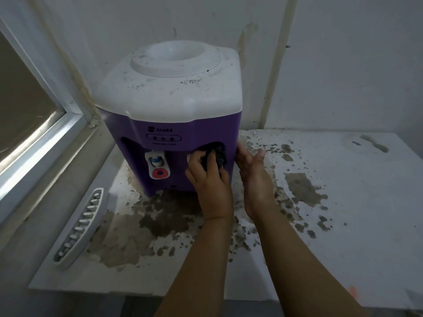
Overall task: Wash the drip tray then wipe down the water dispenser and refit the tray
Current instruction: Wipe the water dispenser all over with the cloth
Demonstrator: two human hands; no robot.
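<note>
Purple-and-white dispenser [174, 115], dark cloth [217, 154]

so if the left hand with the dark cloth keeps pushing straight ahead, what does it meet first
Probably the back of the right-hand tap recess in the purple and white plastic water dispenser. The left hand already presses the dark crumpled cloth into that recess; depth inside is unclear.

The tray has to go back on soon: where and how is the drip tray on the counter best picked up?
Grip the drip tray across its narrow width near the middle, coming from above. It lies flat on the counter, long and slim, left of the water dispenser, with both long edges free. The left hand would have to drop its dark cloth first.
</note>
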